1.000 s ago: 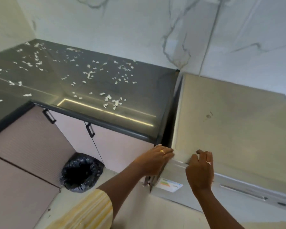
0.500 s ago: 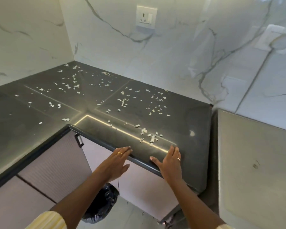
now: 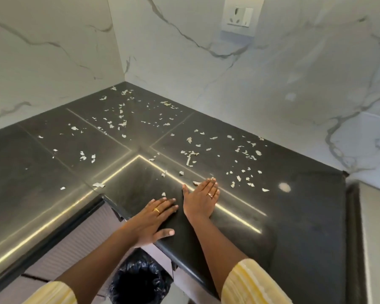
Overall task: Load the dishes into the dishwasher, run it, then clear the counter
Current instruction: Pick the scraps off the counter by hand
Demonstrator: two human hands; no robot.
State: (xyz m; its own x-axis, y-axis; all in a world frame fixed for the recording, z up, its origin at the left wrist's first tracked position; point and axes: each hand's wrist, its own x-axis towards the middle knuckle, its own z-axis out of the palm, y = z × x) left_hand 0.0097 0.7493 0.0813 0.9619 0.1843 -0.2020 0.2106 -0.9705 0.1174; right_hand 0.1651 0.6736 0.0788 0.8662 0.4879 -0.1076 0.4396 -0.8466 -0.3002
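the right hand (image 3: pixel 201 199) lies palm down on the counter (image 3: pixel 294 216), fingers straight and together, gripping nothing, its fingertips just beside 1 pale scrap. the left hand (image 3: pixel 154 216) is flat too, also holding nothing, set at the front lip with the thumb along the edge. laid flat like this the 2 hands look ready to work as a scraper and a catcher, which suits the clearing step of the task. the scraps (image 3: pixel 189 160) are strewn across the dark stone from just beyond the fingers back into the corner, most of them well apart from either hand. the bin (image 3: pixel 140 279), lined with a black bag, stands on the floor right under the edge the left hand guards - probably so bits can be swept straight off into it. at the far right a steel-grey appliance top (image 3: pixel 377 238) - likely the dishwasher - adjoins the counter's end.
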